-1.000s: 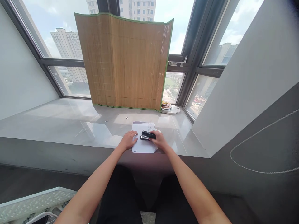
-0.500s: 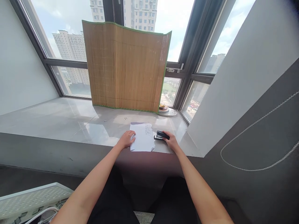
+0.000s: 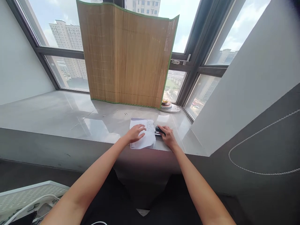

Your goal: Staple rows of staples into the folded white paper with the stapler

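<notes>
White sheets of paper (image 3: 142, 142) lie at the front edge of the tiled window sill, with dark marks on their upper right part. Over the left half of the paper is my left hand (image 3: 136, 133), its fingers spread; whether it touches the sheet I cannot tell. My right hand (image 3: 168, 136) is wrapped round a black stapler (image 3: 160, 130) at the right edge of the paper. The stapler's front points left, close against the sheet. My fingers cover its rear part.
A bamboo mat (image 3: 126, 56) with green edging stands against the window. Stacked plates (image 3: 170, 108) sit at its lower right. Small bits (image 3: 126, 113) lie on the sill (image 3: 58, 115). A beaded cord (image 3: 243, 170) hangs at right, and a white perforated rack (image 3: 32, 192) stands lower left.
My left hand has moved right, from the paper's left edge to over its middle, fingers now spread. My right hand has shifted slightly left, farther over the stapler. The view has tilted down a little.
</notes>
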Demonstrator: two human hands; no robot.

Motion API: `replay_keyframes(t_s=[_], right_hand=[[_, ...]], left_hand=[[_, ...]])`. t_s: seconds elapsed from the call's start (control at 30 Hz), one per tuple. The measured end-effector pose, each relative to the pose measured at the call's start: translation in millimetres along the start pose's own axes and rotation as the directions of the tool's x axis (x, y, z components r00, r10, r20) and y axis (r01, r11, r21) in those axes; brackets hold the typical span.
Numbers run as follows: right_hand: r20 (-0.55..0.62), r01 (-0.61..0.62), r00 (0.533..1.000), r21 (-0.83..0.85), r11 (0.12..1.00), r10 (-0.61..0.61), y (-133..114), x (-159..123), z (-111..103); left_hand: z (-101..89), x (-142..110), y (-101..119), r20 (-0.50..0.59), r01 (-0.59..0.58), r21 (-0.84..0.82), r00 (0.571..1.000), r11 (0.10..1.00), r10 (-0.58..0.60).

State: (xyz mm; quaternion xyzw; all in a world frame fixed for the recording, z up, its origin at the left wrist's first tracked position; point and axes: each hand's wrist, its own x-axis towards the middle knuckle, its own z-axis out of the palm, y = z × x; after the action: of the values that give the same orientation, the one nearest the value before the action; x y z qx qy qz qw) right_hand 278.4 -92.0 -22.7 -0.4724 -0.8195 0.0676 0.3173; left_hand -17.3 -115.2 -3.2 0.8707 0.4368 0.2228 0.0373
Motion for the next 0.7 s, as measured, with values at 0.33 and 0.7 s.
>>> replay_keyframes(t_s=[0.33, 0.7], right_hand=[[0.021, 0.003, 1.000, -0.184, 0.983, 0.001, -8.8, -0.4, -1.9], [-0.022, 0.061, 0.998, -0.192, 0.980, -0.067, 0.2, 2.6, 7.8]], left_hand=[[41.5, 13.3, 36.6, 0.209, -0.039, -0.019, 0.977, 0.999, 0.042], [47.0, 20.4, 44.2, 0.263, 0.026, -0.036, 0.965, 0.999, -0.015]])
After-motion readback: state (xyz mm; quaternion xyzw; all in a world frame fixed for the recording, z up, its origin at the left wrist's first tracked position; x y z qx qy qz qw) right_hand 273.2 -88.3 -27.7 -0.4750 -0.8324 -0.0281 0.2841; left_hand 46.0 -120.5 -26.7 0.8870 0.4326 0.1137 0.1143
